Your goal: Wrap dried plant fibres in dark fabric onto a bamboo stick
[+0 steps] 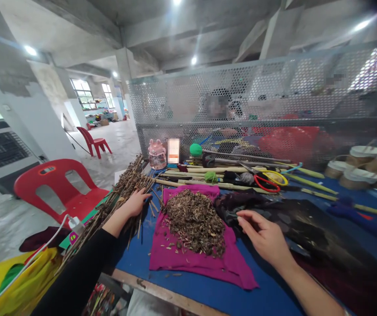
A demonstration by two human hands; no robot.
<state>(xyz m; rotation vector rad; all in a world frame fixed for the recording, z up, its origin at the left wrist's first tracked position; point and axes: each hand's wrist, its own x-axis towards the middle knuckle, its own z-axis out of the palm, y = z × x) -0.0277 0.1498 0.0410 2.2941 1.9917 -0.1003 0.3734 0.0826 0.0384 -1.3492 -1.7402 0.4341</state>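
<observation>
Stalks (125, 186) pt. hidden under L hand (138, 202).

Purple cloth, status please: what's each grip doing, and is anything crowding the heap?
Left grip on dried stalks; right grip at dark fabric, hold unclear. Brown dried heap atop purple cloth. Dark fabric crowds cloth's right side.

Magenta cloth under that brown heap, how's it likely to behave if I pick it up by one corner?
The cloth is probably floppy: its edges look wavy and creased. The heap on it would likely slide and spill, as it looks loose and crumbly. With that load, the middle may sag.
</observation>
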